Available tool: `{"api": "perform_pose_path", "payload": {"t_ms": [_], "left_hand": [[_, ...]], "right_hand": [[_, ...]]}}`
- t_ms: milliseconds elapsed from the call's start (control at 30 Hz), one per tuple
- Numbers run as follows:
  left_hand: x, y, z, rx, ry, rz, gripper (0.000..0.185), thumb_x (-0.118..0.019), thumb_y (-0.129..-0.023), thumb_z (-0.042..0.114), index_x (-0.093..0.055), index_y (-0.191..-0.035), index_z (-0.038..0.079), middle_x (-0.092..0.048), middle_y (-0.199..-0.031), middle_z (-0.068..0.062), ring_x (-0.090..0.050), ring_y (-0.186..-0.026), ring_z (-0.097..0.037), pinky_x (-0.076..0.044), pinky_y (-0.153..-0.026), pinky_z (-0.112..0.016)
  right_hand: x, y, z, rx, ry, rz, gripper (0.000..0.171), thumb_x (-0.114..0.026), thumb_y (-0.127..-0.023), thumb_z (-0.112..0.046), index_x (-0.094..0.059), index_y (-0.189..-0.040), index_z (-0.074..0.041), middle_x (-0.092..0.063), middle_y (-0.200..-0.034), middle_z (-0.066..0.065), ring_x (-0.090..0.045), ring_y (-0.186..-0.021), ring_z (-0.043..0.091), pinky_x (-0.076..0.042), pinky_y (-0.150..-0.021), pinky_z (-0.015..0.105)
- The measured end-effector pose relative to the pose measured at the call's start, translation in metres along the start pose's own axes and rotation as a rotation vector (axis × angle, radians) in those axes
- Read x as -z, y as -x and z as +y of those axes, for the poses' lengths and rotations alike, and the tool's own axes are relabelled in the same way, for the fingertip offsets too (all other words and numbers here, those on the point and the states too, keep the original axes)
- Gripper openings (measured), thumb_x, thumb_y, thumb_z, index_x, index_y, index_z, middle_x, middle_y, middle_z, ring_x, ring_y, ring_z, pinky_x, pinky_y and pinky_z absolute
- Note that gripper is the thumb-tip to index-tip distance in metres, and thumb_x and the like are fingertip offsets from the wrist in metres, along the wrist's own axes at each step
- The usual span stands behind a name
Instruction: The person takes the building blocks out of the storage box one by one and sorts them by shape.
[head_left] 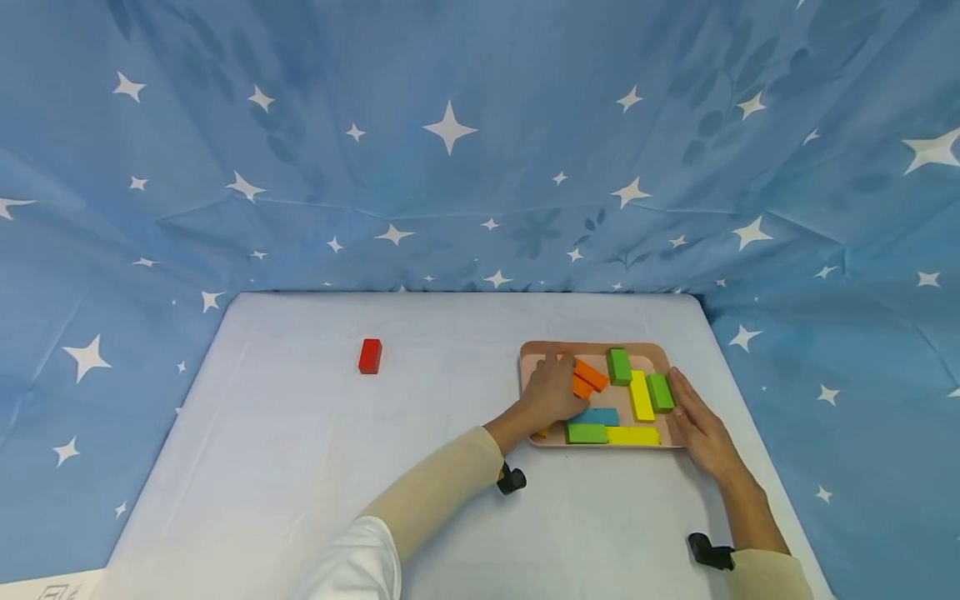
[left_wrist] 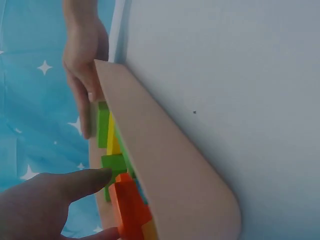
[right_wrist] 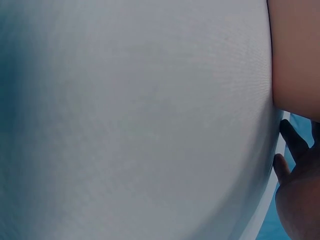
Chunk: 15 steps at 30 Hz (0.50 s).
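Note:
My left hand [head_left: 551, 390] reaches over the left part of a shallow pink tray [head_left: 592, 346]. Its thumb and fingers straddle the orange blocks [head_left: 592, 375] and pinch at them; in the left wrist view the thumb tip [left_wrist: 102, 177] overlaps a green block [left_wrist: 112, 162] beside an orange block [left_wrist: 129, 207]. My right hand [head_left: 701, 429] lies along the tray's right edge, fingers extended. Between the hands lie a yellow block [head_left: 641, 396] and a green block [head_left: 660, 392]. Along the near wall are another green block [head_left: 587, 434], a long yellow block [head_left: 633, 436] and a blue block [head_left: 600, 416].
A red block [head_left: 370, 356] stands alone on the white table [head_left: 285, 467], left of the tray. Blue star-patterned cloth [head_left: 450, 192] hangs behind the table and down its sides. A printed white item [head_left: 60, 586] shows at the lower left corner.

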<state>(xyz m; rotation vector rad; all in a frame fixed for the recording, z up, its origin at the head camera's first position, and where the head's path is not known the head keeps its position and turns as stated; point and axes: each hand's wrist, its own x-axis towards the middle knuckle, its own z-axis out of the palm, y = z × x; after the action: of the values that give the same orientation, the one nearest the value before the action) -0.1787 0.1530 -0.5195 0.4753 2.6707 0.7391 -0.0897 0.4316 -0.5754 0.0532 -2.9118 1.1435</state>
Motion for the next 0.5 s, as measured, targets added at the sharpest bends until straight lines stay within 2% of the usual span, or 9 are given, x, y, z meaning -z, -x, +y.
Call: {"api": "perform_pose_path", "payload": {"t_ms": [133,267,367,500], "left_hand": [[-0.006,0.001,0.001,-0.020,-0.109,0.014,0.070,-0.080,-0.088,0.048,-0.056,-0.141,0.008,-0.055,-0.132,-0.011,-0.055,-0.097,-0.017,-0.049,-0.079,-0.027],[-0.012,0.002,0.003,-0.028,-0.202,0.035,0.071,-0.078,-0.087,0.055,-0.059,-0.137,0.008,-0.057,-0.123,-0.009,-0.053,-0.096,-0.018,-0.046,-0.078,-0.029],[-0.014,0.001,0.003,-0.034,-0.233,0.053,0.068,-0.076,-0.089,0.054,-0.059,-0.136,0.008,-0.057,-0.121,-0.009,-0.052,-0.093,-0.019,-0.044,-0.075,-0.030],[-0.017,-0.003,0.002,-0.037,-0.235,0.068,0.062,-0.074,-0.092,0.047,-0.059,-0.136,0.006,-0.059,-0.126,-0.011,-0.052,-0.091,-0.019,-0.044,-0.073,-0.030]], "right_hand": [[0.000,0.000,0.000,-0.004,-0.001,-0.003,0.058,-0.035,-0.114,-0.026,-0.013,-0.168,-0.024,-0.011,-0.176,0.010,-0.009,-0.160,0.044,-0.004,-0.130,0.055],[-0.001,0.001,0.000,0.008,0.005,0.000,0.058,-0.035,-0.114,-0.024,-0.014,-0.168,-0.023,-0.012,-0.176,0.009,-0.010,-0.160,0.043,0.000,-0.130,0.029],[0.000,0.001,-0.001,0.015,0.014,0.003,0.058,-0.036,-0.114,-0.023,-0.014,-0.168,-0.023,-0.012,-0.176,0.009,-0.011,-0.160,0.043,0.002,-0.127,0.019],[0.002,0.001,-0.002,0.004,0.010,0.000,0.058,-0.036,-0.114,-0.023,-0.015,-0.168,-0.022,-0.012,-0.176,0.008,-0.011,-0.160,0.043,-0.001,-0.131,0.032]]}}
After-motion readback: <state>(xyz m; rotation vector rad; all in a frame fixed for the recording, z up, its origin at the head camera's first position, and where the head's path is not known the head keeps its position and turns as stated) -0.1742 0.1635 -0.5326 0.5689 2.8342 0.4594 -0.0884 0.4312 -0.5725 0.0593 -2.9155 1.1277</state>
